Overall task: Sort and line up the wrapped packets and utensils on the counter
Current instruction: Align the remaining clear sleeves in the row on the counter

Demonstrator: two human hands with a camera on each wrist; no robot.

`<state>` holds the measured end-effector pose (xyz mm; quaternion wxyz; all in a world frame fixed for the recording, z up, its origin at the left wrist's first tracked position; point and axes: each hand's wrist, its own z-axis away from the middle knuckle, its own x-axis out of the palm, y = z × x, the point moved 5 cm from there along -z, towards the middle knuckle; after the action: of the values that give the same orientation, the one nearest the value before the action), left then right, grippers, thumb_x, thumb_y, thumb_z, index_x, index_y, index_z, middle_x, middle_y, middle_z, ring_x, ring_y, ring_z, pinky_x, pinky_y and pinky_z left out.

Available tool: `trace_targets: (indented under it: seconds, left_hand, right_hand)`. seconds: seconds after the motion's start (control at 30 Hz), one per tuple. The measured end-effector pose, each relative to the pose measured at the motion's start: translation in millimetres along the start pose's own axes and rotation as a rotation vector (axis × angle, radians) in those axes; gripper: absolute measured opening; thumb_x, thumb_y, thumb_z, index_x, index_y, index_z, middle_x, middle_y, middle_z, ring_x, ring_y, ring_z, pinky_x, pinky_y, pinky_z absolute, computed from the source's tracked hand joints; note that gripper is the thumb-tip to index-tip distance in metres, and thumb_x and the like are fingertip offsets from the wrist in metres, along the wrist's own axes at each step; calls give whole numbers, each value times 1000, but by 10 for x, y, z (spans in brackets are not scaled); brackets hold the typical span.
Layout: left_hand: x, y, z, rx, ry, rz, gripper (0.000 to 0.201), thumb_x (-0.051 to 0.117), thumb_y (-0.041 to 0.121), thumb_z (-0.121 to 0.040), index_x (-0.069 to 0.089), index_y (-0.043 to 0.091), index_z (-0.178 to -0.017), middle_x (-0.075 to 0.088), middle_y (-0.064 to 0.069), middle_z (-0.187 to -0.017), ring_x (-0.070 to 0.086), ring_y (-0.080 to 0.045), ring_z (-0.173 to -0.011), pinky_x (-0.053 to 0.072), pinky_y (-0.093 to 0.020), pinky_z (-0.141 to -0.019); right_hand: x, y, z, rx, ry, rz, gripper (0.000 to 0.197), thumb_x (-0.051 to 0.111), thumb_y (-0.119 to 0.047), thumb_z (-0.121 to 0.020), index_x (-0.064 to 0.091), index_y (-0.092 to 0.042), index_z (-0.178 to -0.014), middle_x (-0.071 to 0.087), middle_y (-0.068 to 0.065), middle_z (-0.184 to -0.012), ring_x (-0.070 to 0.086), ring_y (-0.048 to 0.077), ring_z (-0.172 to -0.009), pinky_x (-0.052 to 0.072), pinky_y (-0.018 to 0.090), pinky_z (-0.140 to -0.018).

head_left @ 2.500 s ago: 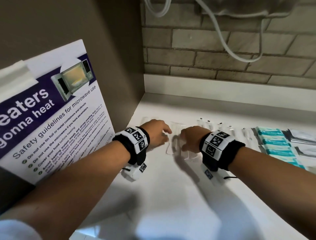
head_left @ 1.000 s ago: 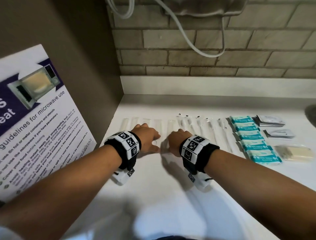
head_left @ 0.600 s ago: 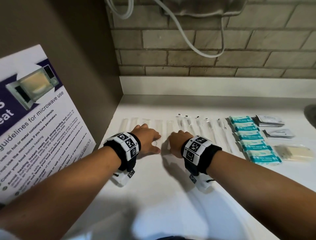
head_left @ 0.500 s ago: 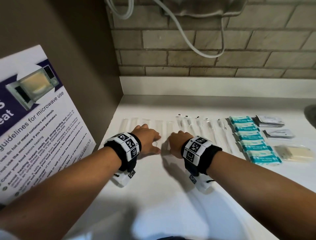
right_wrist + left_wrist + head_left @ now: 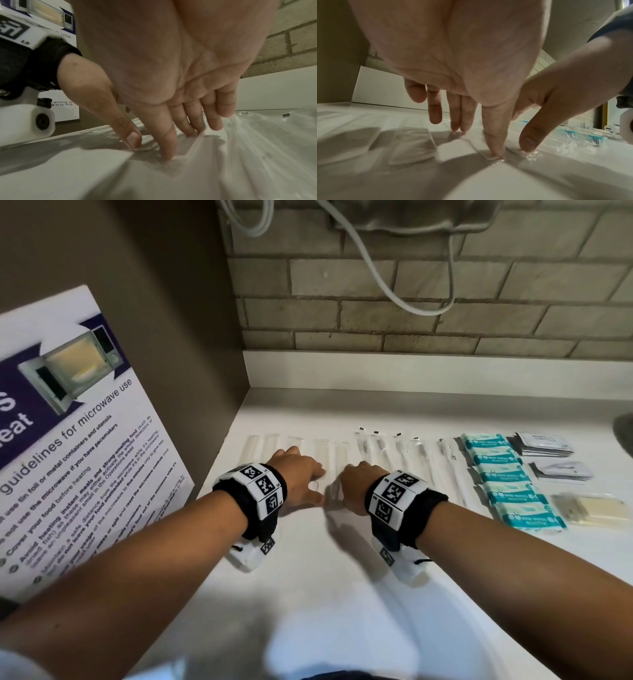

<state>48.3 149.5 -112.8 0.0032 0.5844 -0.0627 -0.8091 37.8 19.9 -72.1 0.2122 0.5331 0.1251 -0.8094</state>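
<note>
Several clear-wrapped utensils lie side by side in a row on the white counter. My left hand and right hand rest next to each other on the middle of that row. In the left wrist view the straight fingers and thumb press down on one wrapped utensil. The right wrist view shows the right fingers pressing flat on crinkled clear wrap. Neither hand grips anything. Teal packets form a column right of the utensils.
Grey sachets and a beige packet lie at the far right. A microwave safety poster leans on the brown side wall at the left. A brick wall with hanging cables closes the back.
2.5 s ago the hands worked on loosely bunched utensils; now these lie in a straight row. Over the last second both hands have stayed almost still on them.
</note>
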Motion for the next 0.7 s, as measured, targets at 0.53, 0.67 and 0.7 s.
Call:
trace_targets:
  seconds: [0.53,0.67,0.7]
  left_hand:
    - [-117,-312,206,-95,26,-84,41,49,43,-92,55,24,-128,47,5,-144,29,-26,-136,23,-42,-107]
    - [-97,-276,227,-81,65,-47,51,52,46,-91,50,27,-137,43,9,-149,26,-22,-139,20,-39,-110]
    - [-91,-264,218,-75,66,-45,53,53,48,-90,49,28,-138,43,10,-149,26,-22,-139,20,-39,-109]
  right_hand:
    - [62,-243,-341,-60,76,27,39,55,-23,-92,53,-12,-129,54,6,-131,49,27,-123,44,37,-98]
    - [104,-248,-339,-70,66,55,40,54,-27,-94,51,-11,-131,53,6,-131,49,27,-124,43,36,-97]
    - [108,-247,-340,-76,70,53,40,54,-28,-94,52,-12,-131,53,6,-131,50,27,-123,44,36,-96]
